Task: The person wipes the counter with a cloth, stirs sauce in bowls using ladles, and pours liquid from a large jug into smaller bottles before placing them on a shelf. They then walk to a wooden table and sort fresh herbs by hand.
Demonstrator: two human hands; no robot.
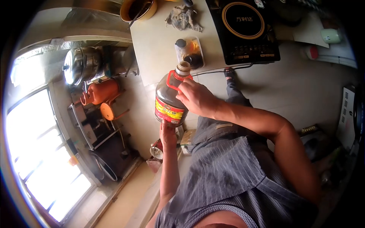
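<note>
Both my hands hold a large plastic jug (164,95) with a red and yellow label and dark contents. My right hand (199,99) is closed around its red handle (172,80). Under the jug's base, my left hand (167,133) supports it with the fingers partly hidden. The jug leans toward the table, and its mouth (184,65) looks uncapped. Just beyond the mouth, a clear plastic tray (202,55) on the table holds a container with a dark lid (180,43), a dark round item (194,60) and something orange.
On the pale table (152,49) are a black induction cooker (243,22), a crumpled grey cloth (184,18) and a yellowish bowl (142,11). A cord runs along the table's near edge. An orange gas cylinder (102,91) and a steel pot (85,64) stand at left, by a bright window.
</note>
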